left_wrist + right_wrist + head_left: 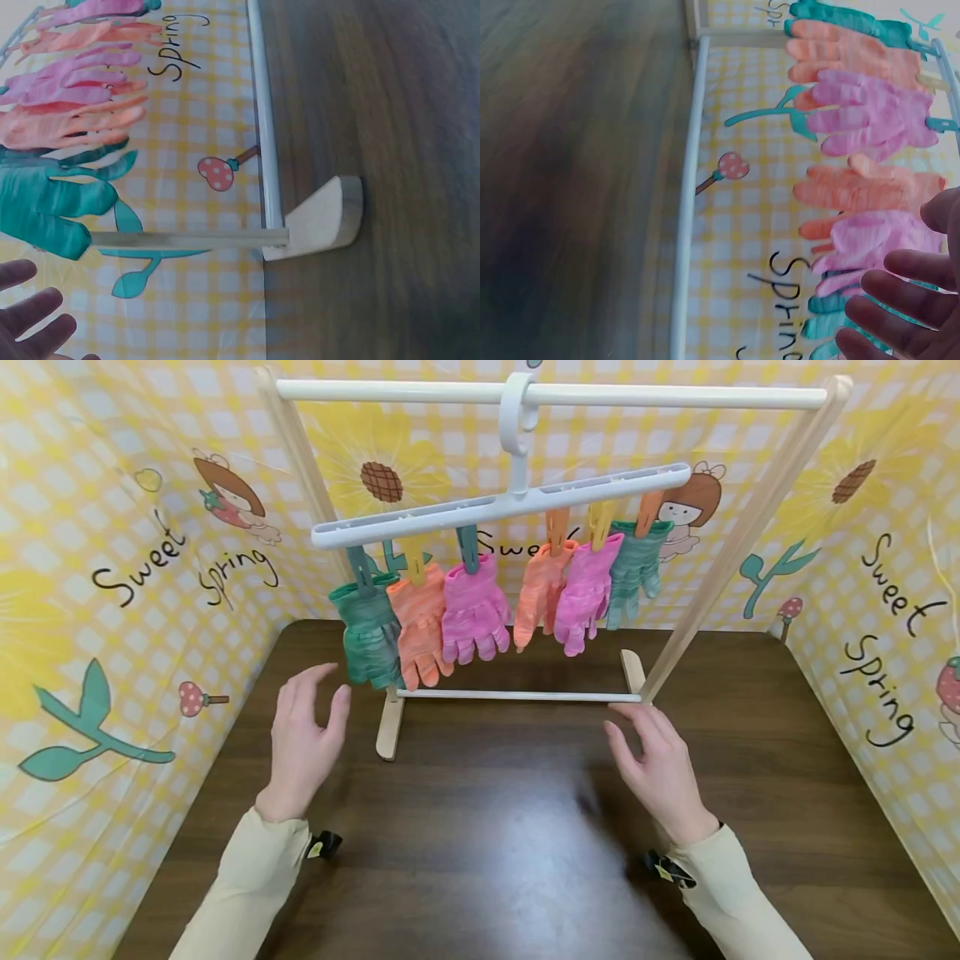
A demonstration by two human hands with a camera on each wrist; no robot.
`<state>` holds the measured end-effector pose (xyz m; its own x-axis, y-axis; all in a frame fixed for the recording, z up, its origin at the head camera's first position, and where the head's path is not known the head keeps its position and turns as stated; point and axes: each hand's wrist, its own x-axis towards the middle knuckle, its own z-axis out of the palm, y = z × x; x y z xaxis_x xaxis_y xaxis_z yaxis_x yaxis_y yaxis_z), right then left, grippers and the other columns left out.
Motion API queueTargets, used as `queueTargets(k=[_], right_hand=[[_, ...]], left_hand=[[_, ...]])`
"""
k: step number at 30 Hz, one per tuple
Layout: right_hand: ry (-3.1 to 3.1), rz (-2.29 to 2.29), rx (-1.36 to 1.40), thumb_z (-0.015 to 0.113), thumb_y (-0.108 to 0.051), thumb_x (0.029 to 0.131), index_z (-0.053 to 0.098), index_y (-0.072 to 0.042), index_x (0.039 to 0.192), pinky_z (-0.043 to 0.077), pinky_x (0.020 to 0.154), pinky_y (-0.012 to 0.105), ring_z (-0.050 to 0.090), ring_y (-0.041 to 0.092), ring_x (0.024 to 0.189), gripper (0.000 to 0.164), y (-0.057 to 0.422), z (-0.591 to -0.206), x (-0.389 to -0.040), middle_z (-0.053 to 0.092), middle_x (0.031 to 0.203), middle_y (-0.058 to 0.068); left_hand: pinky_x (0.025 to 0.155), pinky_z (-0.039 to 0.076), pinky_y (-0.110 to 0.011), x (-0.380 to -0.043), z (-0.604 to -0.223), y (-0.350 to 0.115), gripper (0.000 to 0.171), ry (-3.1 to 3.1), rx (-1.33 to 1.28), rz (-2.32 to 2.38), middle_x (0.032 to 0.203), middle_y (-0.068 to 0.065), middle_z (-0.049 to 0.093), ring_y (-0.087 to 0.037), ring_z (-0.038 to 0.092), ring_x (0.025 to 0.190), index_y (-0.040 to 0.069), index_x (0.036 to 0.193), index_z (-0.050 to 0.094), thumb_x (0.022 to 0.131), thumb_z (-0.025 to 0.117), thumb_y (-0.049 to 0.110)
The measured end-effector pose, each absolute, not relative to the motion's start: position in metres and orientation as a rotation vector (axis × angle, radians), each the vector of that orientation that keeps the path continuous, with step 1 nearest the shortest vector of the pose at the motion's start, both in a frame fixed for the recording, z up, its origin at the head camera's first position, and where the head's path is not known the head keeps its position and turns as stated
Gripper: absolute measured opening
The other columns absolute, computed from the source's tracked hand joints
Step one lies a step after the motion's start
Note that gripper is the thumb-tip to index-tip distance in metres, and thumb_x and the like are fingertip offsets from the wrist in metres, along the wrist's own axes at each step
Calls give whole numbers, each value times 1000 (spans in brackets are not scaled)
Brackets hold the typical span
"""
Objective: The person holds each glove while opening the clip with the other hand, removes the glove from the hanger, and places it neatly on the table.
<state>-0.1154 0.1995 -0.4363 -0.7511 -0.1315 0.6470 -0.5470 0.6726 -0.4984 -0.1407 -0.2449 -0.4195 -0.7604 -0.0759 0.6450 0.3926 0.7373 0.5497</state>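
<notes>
Small knitted gloves hang by clothespins from a pale hanger (480, 512), which tilts up to the right in the head view. From left to right hang a green glove (367, 631), an orange glove (422, 627), a pink glove (476, 610), a second orange glove (542, 589), a second pink glove (587, 597) and a second green glove (636, 568). My left hand (303, 735), fingers spread, is nearest the left green glove and holds nothing. My right hand (660, 768) is by the rack's lower right corner, its fingers relaxed and holding nothing.
The hanger's hook sits over the white top bar (660, 395) of a wooden rack. The rack's posts (742, 552) and feet (389, 727) stand on a dark wooden table (480, 827). Yellow checked cloth (67, 610) with printed flowers surrounds the table.
</notes>
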Motion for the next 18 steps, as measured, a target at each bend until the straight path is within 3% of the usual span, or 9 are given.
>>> queueTargets(k=[4,10,18], right_hand=[[-2284,1010,545,73,-7,95,72,-3,120,45,95,21,66,25,103,25,190,-431,-120,72,115,10],[-2233,1061,618,75,-1,92,73,-3,115,51,82,29,67,26,90,23,174,-426,-129,74,109,8],[-2242,1116,683,75,-6,95,73,-4,116,49,83,17,67,17,91,21,152,-412,-137,72,104,5]], left_hand=[[101,41,-60,-147,-417,-241,41,-2250,-248,-953,131,-22,62,-42,54,125,-1,133,63,103,64,27],[98,42,-54,-159,-414,-241,46,-2236,-251,-1020,129,-22,63,-38,56,124,-1,133,61,97,73,26],[96,45,-31,-165,-398,-232,42,-2200,-230,-1297,122,-4,67,-15,60,114,6,136,61,98,74,19]])
